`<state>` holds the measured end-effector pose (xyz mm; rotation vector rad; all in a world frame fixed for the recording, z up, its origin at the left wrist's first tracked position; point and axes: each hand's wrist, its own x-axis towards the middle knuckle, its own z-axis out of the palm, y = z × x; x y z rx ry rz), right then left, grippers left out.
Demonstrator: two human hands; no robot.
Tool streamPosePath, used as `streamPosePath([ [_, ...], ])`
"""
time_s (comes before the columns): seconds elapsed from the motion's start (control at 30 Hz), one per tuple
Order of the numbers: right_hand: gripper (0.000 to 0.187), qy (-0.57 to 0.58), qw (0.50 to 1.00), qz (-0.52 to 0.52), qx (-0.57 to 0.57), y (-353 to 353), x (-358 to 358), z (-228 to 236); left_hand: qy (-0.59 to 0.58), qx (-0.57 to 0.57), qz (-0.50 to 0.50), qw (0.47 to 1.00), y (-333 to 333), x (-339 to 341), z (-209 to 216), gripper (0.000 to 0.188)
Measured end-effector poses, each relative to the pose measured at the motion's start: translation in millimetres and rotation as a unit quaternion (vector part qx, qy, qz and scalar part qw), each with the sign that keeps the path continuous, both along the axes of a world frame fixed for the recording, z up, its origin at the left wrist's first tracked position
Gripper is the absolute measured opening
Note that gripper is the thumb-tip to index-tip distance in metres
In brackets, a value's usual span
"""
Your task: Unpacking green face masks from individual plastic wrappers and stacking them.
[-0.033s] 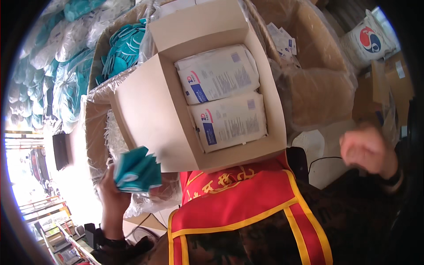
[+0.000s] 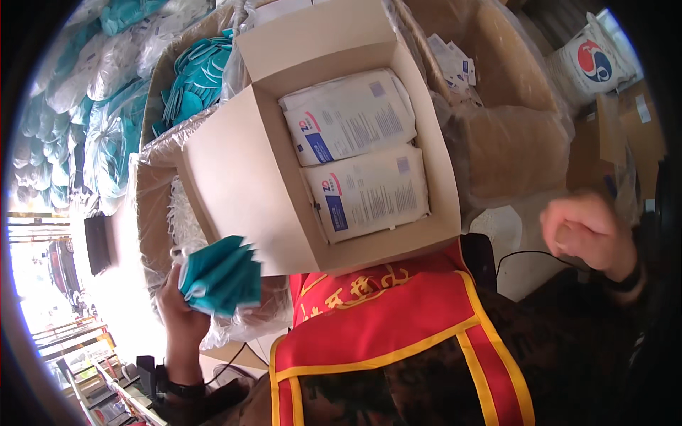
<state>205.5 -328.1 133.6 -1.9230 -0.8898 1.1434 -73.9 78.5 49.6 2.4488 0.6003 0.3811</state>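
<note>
At the lower left, my left hand (image 2: 180, 304) is closed on the edge of a fanned stack of teal folded pieces (image 2: 224, 278), which look like fabric. The stack is held beside the near-left flap of an open cardboard box (image 2: 295, 206). Two white plastic packs (image 2: 348, 117) with blue and red print lie flat in this box, one behind the other. To the right, apart from the box, my right hand (image 2: 588, 231) is raised with its fingers curled into a fist. Nothing shows between those fingers.
Behind the box on the left, a plastic-lined carton (image 2: 148, 117) holds a heap of teal pieces (image 2: 193, 78). A lined carton (image 2: 511, 153) with several white packets stands on the right. Clear bags of teal items (image 2: 114, 153) are piled far left. A white sack (image 2: 593, 64) sits far right.
The teal stack has turned slightly in my left hand and fanned wider. My right fist has shifted a little to the left. The box and its packs are nearly unchanged.
</note>
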Motion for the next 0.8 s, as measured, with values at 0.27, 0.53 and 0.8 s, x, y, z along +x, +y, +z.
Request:
streamPosePath([
  [0.27, 0.029, 0.240, 0.964, -0.037, 0.112, 69.0, -11.2, -61.4, -0.191, -0.252, -0.141, 0.938, -3.6, 85.9, -11.6, 0.035],
  [0.53, 0.027, 0.373, 0.884, -0.086, 0.268, 100.0, -18.5, -88.9, -0.371, -0.626, -0.259, 0.635, -8.5, 128.8, 8.0, 0.055],
  [0.8, 0.024, 0.357, 0.901, -0.046, 0.242, 139.7, -23.0, -91.1, -0.394, -0.638, -0.254, 0.611, -38.6, 143.2, 15.5, 0.056],
])
